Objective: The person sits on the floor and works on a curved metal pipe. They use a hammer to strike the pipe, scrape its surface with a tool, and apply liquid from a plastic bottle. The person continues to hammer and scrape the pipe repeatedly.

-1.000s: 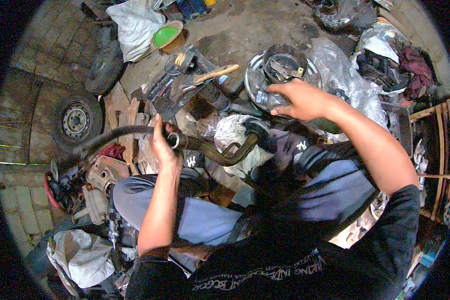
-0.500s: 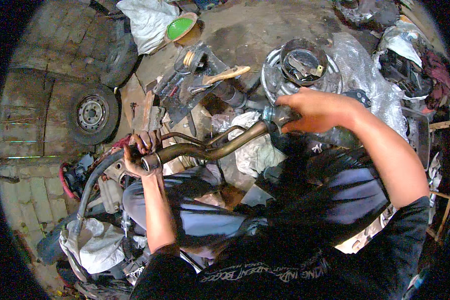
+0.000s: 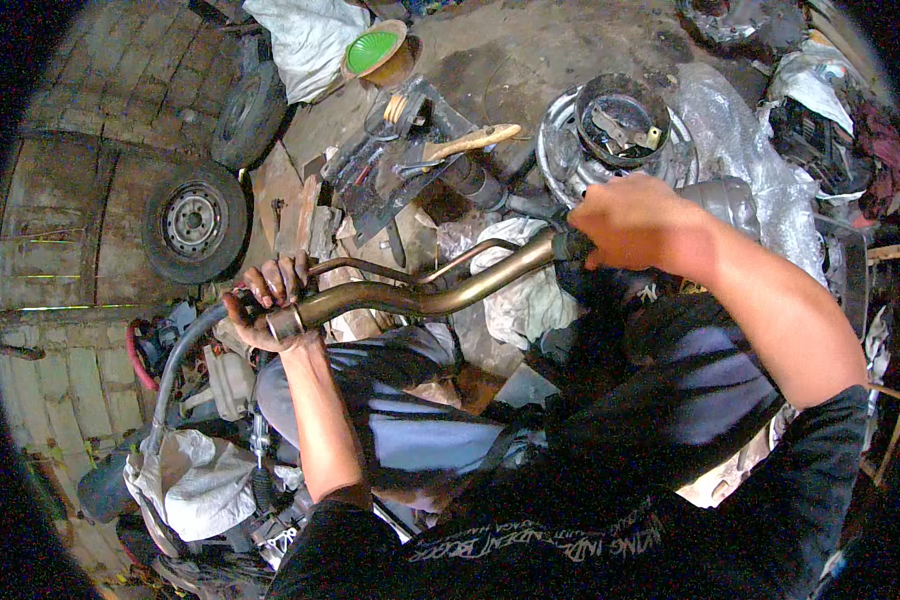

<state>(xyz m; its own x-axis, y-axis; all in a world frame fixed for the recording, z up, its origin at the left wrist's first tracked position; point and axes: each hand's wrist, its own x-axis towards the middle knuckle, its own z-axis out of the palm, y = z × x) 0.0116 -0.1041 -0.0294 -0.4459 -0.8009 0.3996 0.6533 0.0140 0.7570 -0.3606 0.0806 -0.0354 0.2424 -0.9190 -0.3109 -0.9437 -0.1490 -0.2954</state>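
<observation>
A bronze-coloured curved metal pipe (image 3: 440,302) with a thinner branch tube (image 3: 370,268) along its upper side lies across in front of me, above my knees. My left hand (image 3: 273,298) is wrapped round its left end, near a silvery collar with an open mouth; the fingers look blackened. At the other end my right hand (image 3: 625,225) is closed over a dark part of the pipe. Whether this dark part is cloth or the pipe's own end is hidden by the fingers. A pale crumpled cloth (image 3: 522,295) lies below the pipe.
Beyond the pipe lie a wooden-handled brush (image 3: 475,140), a wheel rim (image 3: 555,150) bearing a dark pan (image 3: 620,120) of metal bits, and a green bowl (image 3: 372,52). A tyred wheel (image 3: 195,225) leans at left. Engine parts and a white sack (image 3: 195,485) sit at lower left.
My right hand has closed more tightly over the pipe's right end; its fingers were more extended before. The whole scene has shifted slightly right in the view. My left hand keeps its hold.
</observation>
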